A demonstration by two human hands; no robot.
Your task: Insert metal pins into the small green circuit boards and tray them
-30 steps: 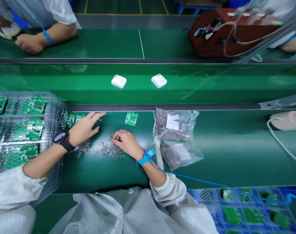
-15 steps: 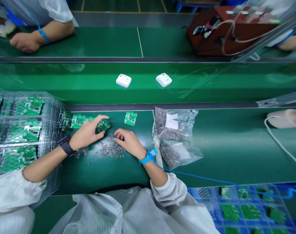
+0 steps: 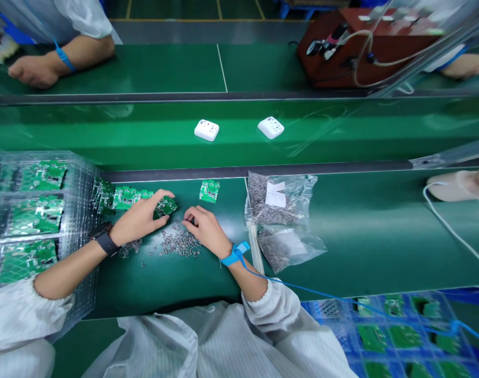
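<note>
My left hand [image 3: 143, 216] holds a green circuit board [image 3: 165, 207] by its edges, thumb and forefinger around it, with the palm hiding part of it. Just right of that board, my right hand [image 3: 205, 227] is closed, thumb and fingertips pinched together above a pile of small metal parts [image 3: 180, 241]. What lies in the pinch is too small to make out. More circuit boards [image 3: 123, 197] lie in a row behind my left hand. A single circuit board [image 3: 209, 191] lies flat beyond my right hand. Some loose metal parts are partly hidden by my left wrist.
Stacked clear trays [image 3: 82, 210] with boards stand left. Two plastic bags [image 3: 302, 197] of small parts lie right of my hand. Two white socket-like units [image 3: 207, 130] [image 3: 271, 127] rest on the green belt [image 3: 145, 131]. A blue wrist cord [image 3: 322, 290] trails right. A co-worker's hand [image 3: 34, 71] is opposite.
The two white units have shifted right along the green belt. The view has shifted slightly. My hands stay almost where they were, the left on the board and the right pinched by the pile.
</note>
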